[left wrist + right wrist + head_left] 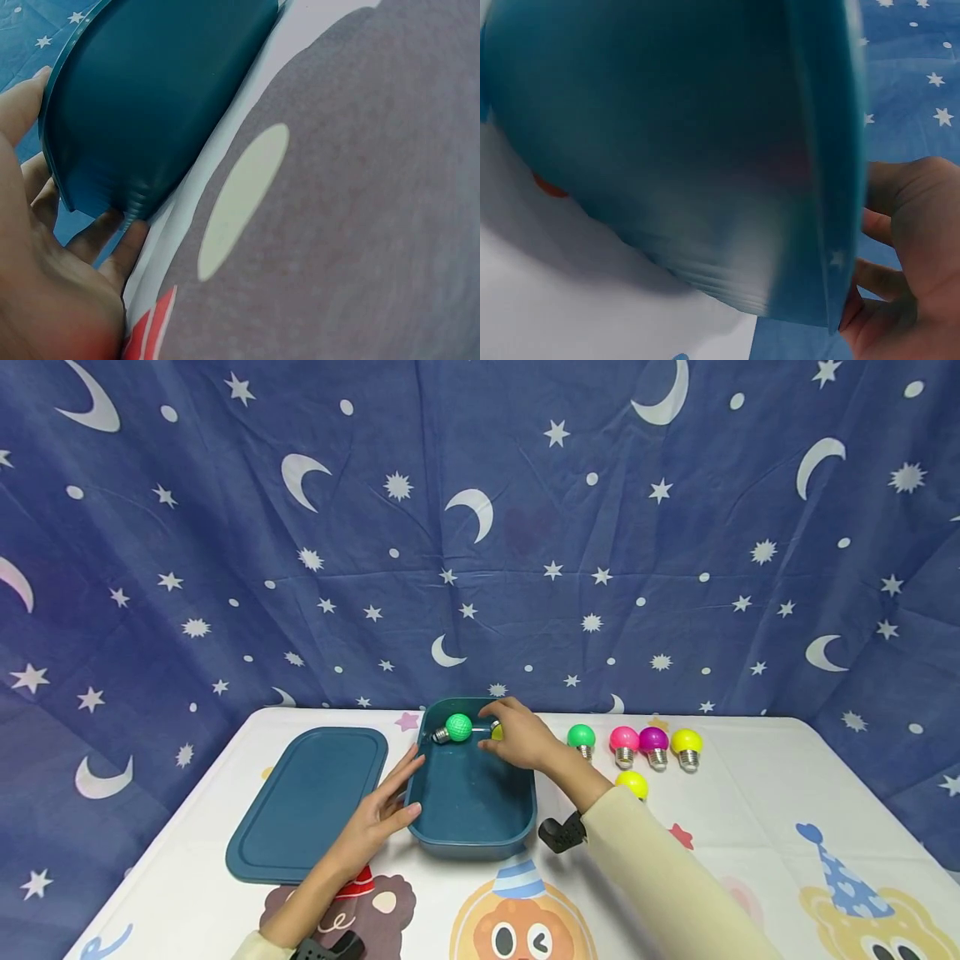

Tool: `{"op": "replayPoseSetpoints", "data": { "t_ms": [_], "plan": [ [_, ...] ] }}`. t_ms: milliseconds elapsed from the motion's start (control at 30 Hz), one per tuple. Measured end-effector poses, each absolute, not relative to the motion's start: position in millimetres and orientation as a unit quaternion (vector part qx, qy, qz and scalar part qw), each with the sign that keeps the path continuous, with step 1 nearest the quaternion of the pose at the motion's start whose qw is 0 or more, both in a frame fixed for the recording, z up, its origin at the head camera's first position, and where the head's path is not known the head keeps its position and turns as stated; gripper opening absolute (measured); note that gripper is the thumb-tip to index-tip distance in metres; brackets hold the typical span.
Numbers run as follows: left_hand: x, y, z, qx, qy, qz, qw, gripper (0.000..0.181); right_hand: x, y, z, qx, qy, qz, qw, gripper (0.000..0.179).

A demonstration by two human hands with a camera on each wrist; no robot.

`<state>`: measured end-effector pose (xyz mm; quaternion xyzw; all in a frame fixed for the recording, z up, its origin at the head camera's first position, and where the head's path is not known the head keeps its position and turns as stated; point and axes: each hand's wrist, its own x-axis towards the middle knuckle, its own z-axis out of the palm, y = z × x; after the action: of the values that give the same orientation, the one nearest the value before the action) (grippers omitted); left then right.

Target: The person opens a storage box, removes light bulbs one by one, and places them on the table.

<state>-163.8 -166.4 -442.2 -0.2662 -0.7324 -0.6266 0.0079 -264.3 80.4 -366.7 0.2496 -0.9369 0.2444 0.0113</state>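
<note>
A dark teal plastic box (472,810) stands at the table's middle. A green light bulb (458,727) with a metal screw base lies in its back left part. Over the box's back right part, my right hand (517,735) curls its thumb and fingers round a yellow light bulb (497,731), mostly hidden by the hand. The right wrist view shows this hand beyond the box wall (705,187), with the bulb out of sight. My left hand (378,818) has its fingers spread along the box's left side, fingertips touching the wall (150,97) in the left wrist view.
A flat teal lid (307,802) lies left of the box. To the right stand or lie a green bulb (581,737), a pink bulb (624,740), a purple bulb (654,740) and a yellow bulb (686,742), with another yellow bulb (632,783) nearer. A starry blue cloth (525,610) hangs behind.
</note>
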Motion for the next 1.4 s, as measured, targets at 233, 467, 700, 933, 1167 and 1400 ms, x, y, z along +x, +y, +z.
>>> {"op": "replayPoseSetpoints", "data": {
  "t_ms": [233,467,700,933,1167,1400],
  "plan": [
    [-164.6,-165.8,-443.5,-0.265,-0.732,-0.628,0.008,0.060,-268.4,78.0,-366.7,0.254,-0.945,0.207,-0.001,0.046],
    [-164.8,-165.1,-444.0,-0.263,-0.733,-0.628,0.005,0.060,-267.8,78.9,-364.9,0.268,-0.947,0.176,-0.016,0.043],
    [-164.7,-164.6,-442.9,-0.263,-0.734,-0.626,0.006,0.060,-264.2,80.3,-362.4,0.290,-0.940,0.174,-0.047,0.042],
    [-164.6,-165.0,-443.2,-0.258,-0.739,-0.623,0.007,0.061,-261.4,79.3,-365.1,0.313,-0.933,0.172,-0.053,0.044],
    [-164.7,-165.4,-443.4,-0.261,-0.736,-0.625,0.008,0.061,-261.0,78.6,-367.8,0.330,-0.922,0.194,-0.054,0.049],
    [-164.7,-165.4,-443.6,-0.260,-0.737,-0.624,0.009,0.061,-257.2,76.2,-371.8,0.352,-0.909,0.213,-0.063,0.044]
  ]
}}
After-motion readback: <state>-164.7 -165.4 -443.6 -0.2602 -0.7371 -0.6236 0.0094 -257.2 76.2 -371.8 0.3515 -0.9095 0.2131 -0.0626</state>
